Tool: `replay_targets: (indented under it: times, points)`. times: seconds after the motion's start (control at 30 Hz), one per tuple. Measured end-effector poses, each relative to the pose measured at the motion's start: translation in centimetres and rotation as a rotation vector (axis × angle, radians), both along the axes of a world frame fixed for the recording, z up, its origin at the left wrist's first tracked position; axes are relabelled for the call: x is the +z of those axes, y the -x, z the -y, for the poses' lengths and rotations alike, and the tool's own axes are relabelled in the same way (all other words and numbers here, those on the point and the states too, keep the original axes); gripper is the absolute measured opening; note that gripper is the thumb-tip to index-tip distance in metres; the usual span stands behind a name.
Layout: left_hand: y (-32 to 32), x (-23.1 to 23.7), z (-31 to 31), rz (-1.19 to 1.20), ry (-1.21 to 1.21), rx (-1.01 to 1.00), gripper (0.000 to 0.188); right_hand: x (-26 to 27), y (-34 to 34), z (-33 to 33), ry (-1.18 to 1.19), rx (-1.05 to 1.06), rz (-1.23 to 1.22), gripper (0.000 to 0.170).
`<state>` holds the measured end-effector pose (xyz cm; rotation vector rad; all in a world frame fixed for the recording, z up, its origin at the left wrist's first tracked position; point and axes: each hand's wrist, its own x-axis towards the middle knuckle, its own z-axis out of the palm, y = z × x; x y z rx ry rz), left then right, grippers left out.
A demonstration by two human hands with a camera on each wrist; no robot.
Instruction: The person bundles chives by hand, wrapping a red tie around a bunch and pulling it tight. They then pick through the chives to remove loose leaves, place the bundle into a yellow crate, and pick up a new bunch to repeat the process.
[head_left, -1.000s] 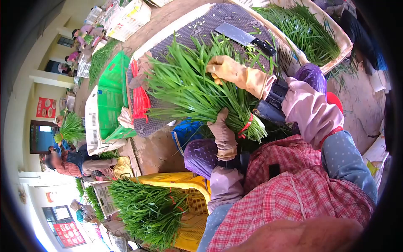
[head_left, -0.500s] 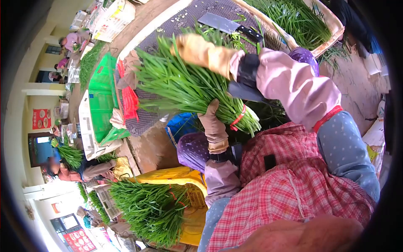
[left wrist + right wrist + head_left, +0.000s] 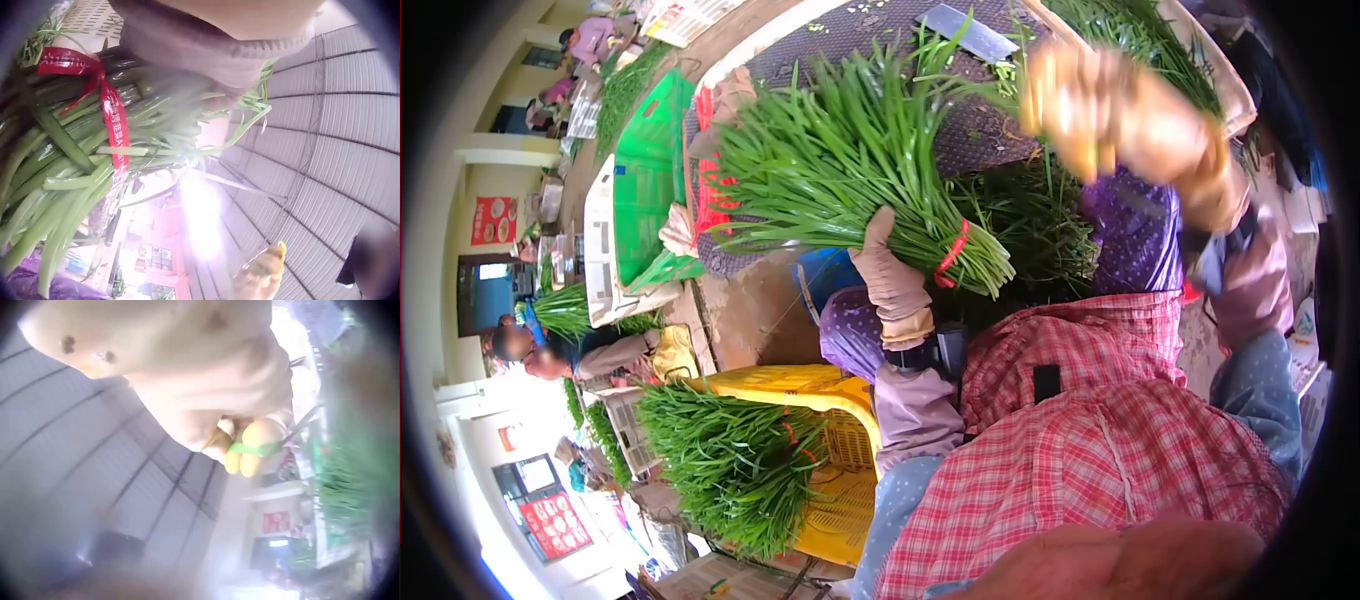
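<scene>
A bunch of long green leaves [image 3: 850, 150], bound near its cut ends by a red tie [image 3: 953, 254], lies across the left hand [image 3: 890, 275], whose gloved thumb and palm grip it from beneath. In the left wrist view, printing shows on the tie [image 3: 116, 128] around the pale stems [image 3: 69, 187]; the left glove [image 3: 206, 50] is against the bunch. The right hand [image 3: 1135, 125], blurred, is up to the right, apart from the bunch. In the right wrist view, yellow fingertips of the right hand [image 3: 212, 381] pinch a green leaf [image 3: 259, 450].
A cleaver blade [image 3: 968, 33] lies on the dark mat [image 3: 800, 55]. Loose greens fill a crate at the upper right. A green crate [image 3: 648, 170] stands left; a yellow basket [image 3: 840, 510] with tied greens [image 3: 730, 460] is below. Other people sit at the far left.
The right hand has left the leafy part of the bunch and moved right, away from it. The left hand still grips the bunch.
</scene>
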<state>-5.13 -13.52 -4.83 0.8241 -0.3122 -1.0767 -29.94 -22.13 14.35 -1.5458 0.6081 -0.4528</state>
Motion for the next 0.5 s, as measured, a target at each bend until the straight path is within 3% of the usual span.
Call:
replay_targets:
  times: [0.03, 0.1, 0.17, 0.2, 0.23, 0.3, 0.37, 0.43, 0.47, 0.5]
  points:
    - [-0.8, 0.0, -0.1, -0.030, -0.023, 0.016, 0.044, -2.1, -0.2, -1.1, -0.016, 0.107, -0.216, 0.025]
    - [-2.1, 1.4, 0.2, 0.061, -0.012, 0.058, 0.043, -8.8, -0.4, -2.6, 0.078, 0.449, -0.412, 0.030]
    - [-4.0, 2.4, 0.1, -0.032, -0.041, 0.075, 0.052, -13.6, 0.1, -4.5, 0.856, 0.622, -0.963, 0.036]
    - [-4.6, 3.2, -0.1, 0.062, -0.068, 0.115, 0.054, -12.6, -1.0, -4.7, 0.818, 0.484, -0.973, 0.039]
    - [-4.9, 4.3, -0.1, 0.076, -0.071, 0.123, 0.054, -12.3, -2.1, -4.7, 0.822, 0.486, -0.956, 0.039]
    - [-4.9, 5.9, 0.1, 0.114, -0.114, 0.083, 0.053, -12.2, -3.9, -4.5, 0.266, -0.029, -0.151, 0.058]
    - [-5.0, 6.5, 0.4, 0.141, -0.143, 0.020, 0.056, -13.4, -6.6, -4.8, 0.366, -0.150, -0.221, 0.068]
    - [-4.4, 7.1, 0.9, 0.276, -0.127, -0.038, 0.059, -17.5, -9.0, -4.6, 0.157, -0.058, -0.088, 0.079]
    - [-3.7, 7.7, 0.6, 0.401, -0.133, -0.094, 0.062, -17.9, -9.1, -5.0, -0.032, -0.091, -0.035, 0.072]
    - [-3.7, 7.2, 0.2, 0.403, -0.139, -0.100, 0.062, -18.1, -8.9, -5.1, -0.039, -0.096, -0.034, 0.072]
